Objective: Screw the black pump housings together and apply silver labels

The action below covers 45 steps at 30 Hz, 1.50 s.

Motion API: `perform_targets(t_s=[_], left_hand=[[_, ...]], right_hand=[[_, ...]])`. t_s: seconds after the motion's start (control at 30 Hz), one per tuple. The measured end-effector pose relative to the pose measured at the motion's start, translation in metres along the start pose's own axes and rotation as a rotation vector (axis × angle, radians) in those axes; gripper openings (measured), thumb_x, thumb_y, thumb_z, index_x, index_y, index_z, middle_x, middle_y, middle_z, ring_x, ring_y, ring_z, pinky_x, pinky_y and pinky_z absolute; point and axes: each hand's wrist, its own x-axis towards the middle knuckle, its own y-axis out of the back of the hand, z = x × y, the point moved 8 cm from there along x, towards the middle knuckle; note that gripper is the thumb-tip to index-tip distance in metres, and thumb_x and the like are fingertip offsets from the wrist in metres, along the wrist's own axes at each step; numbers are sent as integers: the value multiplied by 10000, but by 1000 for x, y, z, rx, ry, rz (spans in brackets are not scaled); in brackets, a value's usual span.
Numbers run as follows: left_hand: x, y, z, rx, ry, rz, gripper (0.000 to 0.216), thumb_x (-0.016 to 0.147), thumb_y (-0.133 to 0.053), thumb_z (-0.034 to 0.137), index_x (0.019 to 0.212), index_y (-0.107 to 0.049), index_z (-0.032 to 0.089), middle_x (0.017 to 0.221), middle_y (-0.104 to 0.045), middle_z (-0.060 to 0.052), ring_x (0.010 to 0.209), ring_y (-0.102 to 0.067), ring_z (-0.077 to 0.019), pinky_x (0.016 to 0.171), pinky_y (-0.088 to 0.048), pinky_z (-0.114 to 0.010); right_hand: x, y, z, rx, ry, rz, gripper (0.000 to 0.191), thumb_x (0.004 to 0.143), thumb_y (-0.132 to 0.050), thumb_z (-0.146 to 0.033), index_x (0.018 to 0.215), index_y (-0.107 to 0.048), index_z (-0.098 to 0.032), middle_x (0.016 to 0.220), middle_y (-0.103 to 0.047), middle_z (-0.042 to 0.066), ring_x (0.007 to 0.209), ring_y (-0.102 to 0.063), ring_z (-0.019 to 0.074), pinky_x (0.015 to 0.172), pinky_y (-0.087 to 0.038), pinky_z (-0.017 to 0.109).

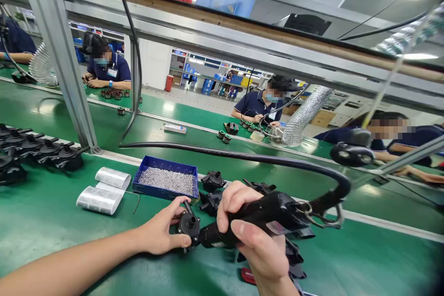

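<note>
My left hand (162,231) grips a small black pump housing (189,225) standing on the green belt (52,212). A black electric screwdriver (263,217) lies almost level in my right hand (249,240), its tip against the housing. A thick black cable (243,157) arcs from the tool's rear toward the left. Two more black housings (212,180) sit just behind, next to a blue tray (166,180) filled with small silver screws.
A row of finished black housings (38,150) lines the far left. A curled clear plastic sheet (104,189) lies left of the tray. A grey frame post (58,55) stands at back left. Other workers sit across a second green belt, beside a silver duct hose (305,115).
</note>
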Motion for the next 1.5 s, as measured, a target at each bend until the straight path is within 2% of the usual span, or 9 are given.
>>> perform_targets(t_s=[0.23,0.43,0.6,0.73,0.87,1.1,1.23,1.37,1.5], left_hand=[[-2,-2,3,-42,6,1,902,922,-811,321,1589,-218,189,1351,-592,-152,1270,-638,-272,1194,-444,-498],[3,-3,9,-86,14,-5,891,880,-844,263,1550,-269,147,1314,-625,-161,1224,-635,-264,1138,-459,-488],[4,-4,10,-94,37,2,867,866,-848,266,1519,-292,145,1258,-627,-138,1184,-637,-253,1101,-478,-471],[3,-6,11,-94,33,6,860,857,-833,235,1520,-292,159,1225,-628,-123,1156,-641,-249,1065,-502,-465],[3,-6,10,-96,14,15,863,855,-834,243,1524,-299,140,1202,-629,-129,1097,-644,-237,1003,-522,-436],[0,-8,6,-82,-14,21,902,861,-876,386,1500,-283,153,1248,-626,-147,1200,-639,-274,1128,-451,-497],[-6,-26,5,-115,-17,6,892,793,-916,374,1408,-301,176,1232,-637,-126,1145,-670,-270,1097,-480,-482],[-9,-43,1,-110,27,13,886,729,-945,349,1344,-328,187,1174,-631,-77,1066,-624,-221,1030,-487,-410],[-8,-46,-3,-106,-1,23,872,745,-927,349,1359,-328,190,1171,-605,-74,1008,-572,-189,975,-485,-383]], right_hand=[[1,-3,30,-90,-204,41,374,817,-743,-393,822,-527,-89,854,-542,2,621,-645,41,622,-524,159],[1,-13,49,8,-337,85,355,707,-764,-356,738,-489,-133,768,-484,18,727,-548,32,509,-374,135],[-3,-9,48,-58,-296,144,310,676,-725,-324,695,-494,-119,722,-496,8,710,-544,18,650,-442,168],[-19,-2,61,-46,-351,54,344,773,-730,-333,761,-449,-136,760,-449,-5,636,-522,17,585,-374,209],[-25,7,71,-63,-345,67,327,748,-768,-329,794,-513,-130,767,-500,2,616,-541,33,578,-396,211],[-2,-4,48,-176,-336,198,321,716,-722,-366,726,-543,-100,698,-530,16,611,-572,53,590,-493,177],[7,-1,29,-47,-337,192,333,694,-812,-311,793,-572,-103,806,-584,-8,493,-571,79,502,-483,210],[12,4,12,157,-181,247,257,695,-811,-277,789,-625,-127,865,-608,-28,455,-582,89,488,-465,183],[12,2,25,88,-173,228,284,727,-817,-284,809,-604,-115,887,-577,-29,487,-595,72,488,-488,186]])
